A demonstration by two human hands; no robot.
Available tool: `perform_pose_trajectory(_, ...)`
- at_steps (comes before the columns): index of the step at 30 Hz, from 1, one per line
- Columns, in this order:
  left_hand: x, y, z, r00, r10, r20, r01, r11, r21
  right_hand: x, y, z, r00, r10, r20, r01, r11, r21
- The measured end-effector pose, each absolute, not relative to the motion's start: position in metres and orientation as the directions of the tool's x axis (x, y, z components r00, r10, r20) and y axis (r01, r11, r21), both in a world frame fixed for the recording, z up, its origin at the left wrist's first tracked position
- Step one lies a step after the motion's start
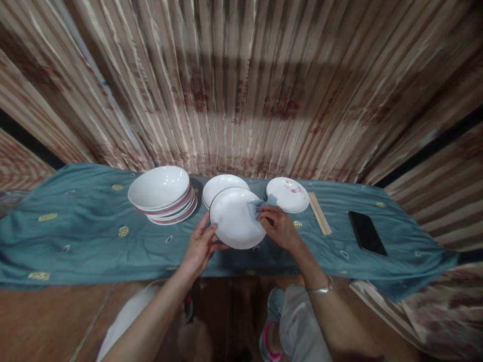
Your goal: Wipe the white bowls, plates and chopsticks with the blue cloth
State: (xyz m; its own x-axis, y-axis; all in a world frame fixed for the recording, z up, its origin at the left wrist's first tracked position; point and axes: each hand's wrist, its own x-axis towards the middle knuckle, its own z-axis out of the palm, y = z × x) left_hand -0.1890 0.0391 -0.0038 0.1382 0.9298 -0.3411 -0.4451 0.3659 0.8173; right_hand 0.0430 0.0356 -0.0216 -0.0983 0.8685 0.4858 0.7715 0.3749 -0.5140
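Note:
My left hand [199,246] grips the lower left rim of a white plate with a dark edge [234,221], holding it tilted above the teal cloth. My right hand [281,227] is closed on a small pale blue cloth [258,207] and presses it against the plate's upper right part. Just behind the held plate lies another white plate [221,182], partly hidden by it.
A stack of white bowls with red rims [162,193] stands at the left. At the right lie a flowered plate [290,195], wooden chopsticks [320,213] and a black phone [367,232]. The teal cloth [86,231] covers the bench. Striped curtains hang behind.

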Motion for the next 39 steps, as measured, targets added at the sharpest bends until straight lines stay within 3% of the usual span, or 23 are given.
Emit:
perform_pose_trajectory(17,-0.184,0.032,-0.015,0.273,0.905,-0.325,-0.389,0.413,0.823,0.047,0.043,-0.03,-0.002,0.842,0.54,0.808,0.319,-0.496)
perform_pose_trajectory(39,-0.176,0.025,-0.02,0.321,0.873,-0.368,-0.345,0.47,0.813,0.019,0.039,-0.024,-0.271,0.869,0.415,0.777,0.452,-0.439)
